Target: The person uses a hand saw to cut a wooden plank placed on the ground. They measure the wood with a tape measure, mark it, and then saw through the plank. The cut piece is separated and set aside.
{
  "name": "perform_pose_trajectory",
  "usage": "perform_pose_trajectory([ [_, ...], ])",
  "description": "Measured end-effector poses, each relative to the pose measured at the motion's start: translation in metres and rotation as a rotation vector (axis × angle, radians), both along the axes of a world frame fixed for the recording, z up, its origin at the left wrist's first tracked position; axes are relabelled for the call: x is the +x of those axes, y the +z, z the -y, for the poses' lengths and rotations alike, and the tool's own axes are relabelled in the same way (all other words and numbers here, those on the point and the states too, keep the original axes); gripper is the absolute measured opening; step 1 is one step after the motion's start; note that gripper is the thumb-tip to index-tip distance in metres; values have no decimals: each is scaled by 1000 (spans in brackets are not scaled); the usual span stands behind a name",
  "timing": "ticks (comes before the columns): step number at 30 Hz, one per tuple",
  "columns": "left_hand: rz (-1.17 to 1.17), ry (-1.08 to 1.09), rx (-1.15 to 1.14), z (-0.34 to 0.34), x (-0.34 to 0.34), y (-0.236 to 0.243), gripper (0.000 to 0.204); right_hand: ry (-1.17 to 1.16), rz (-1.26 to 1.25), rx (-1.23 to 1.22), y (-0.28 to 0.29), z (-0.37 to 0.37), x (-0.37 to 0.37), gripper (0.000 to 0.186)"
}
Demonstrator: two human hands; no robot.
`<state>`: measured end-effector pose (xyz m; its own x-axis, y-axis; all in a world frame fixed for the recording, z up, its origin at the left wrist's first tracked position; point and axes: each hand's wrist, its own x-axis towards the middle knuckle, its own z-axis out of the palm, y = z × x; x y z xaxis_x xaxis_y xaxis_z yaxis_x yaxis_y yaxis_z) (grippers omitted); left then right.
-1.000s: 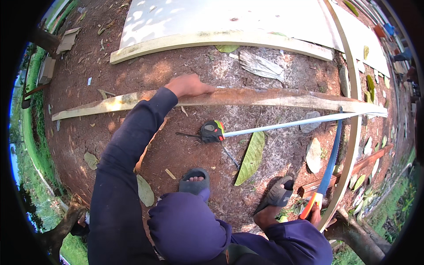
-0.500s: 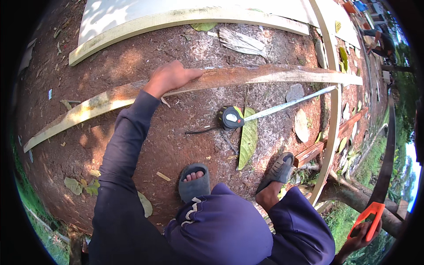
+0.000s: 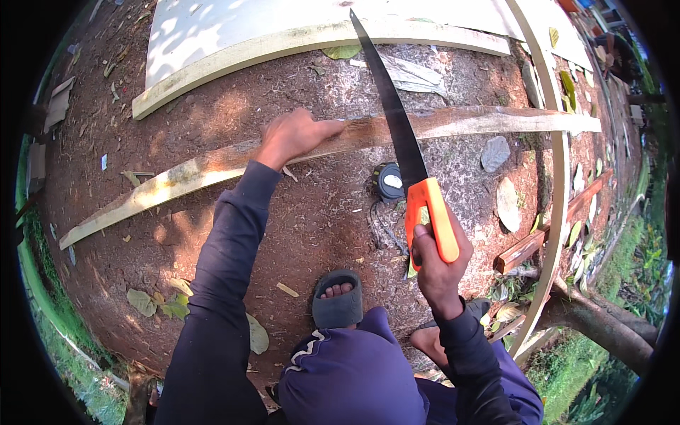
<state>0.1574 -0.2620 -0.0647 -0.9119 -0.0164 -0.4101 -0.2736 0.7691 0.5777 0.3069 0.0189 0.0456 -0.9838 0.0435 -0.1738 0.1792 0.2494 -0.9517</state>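
Observation:
A long, rough-edged wooden strip [image 3: 191,177] runs across in front of me above the dirt. Around its middle my left hand [image 3: 294,138] is closed, with the thumb stretched along the wood. My right hand [image 3: 443,262] grips the orange handle of a hand saw [image 3: 398,127]. The saw's dark blade points away from me and crosses over the strip, to the right of my left hand; whether it touches the wood I cannot tell. Partly behind the blade lies a black tape measure [image 3: 387,181] on the ground.
A second wooden strip [image 3: 297,44] lies farther off along a pale board [image 3: 205,32]. At right, a long upright-running batten [image 3: 559,191] passes beneath the held strip's end. Dry leaves [image 3: 507,204], a reddish wood piece [image 3: 520,249] and a tree trunk [image 3: 602,322] are on that side.
My right hand has brought the saw from the far right to the middle, over the strip. The tape measure's extended blade no longer shows. My left hand keeps its hold.

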Motion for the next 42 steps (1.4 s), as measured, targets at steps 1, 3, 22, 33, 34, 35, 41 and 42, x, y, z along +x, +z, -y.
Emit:
perform_pose_trajectory([
  [1,19,-20,-12,-4,-3,1,59,28,-34,24,-13,9,13,53],
  [3,22,-17,-14,-3,0,-4,60,73,-97,58,-30,23,32,55],
  [22,30,14,-137,-6,-1,13,59,201,-273,198,-36,23,57,61],
  [33,-49,10,-132,-8,6,1,61,156,-257,183,-40,30,48,61],
  [34,-48,-1,-147,-10,5,3,58,151,-235,162,-40,37,34,61],
  [35,-33,7,-144,-10,4,17,56,152,-206,141,-39,46,18,62],
  [41,-102,41,-95,-9,11,1,68,160,-243,165,-37,31,61,61],
  [42,-89,43,-115,-9,12,1,63,140,-260,175,-37,33,63,61],
])
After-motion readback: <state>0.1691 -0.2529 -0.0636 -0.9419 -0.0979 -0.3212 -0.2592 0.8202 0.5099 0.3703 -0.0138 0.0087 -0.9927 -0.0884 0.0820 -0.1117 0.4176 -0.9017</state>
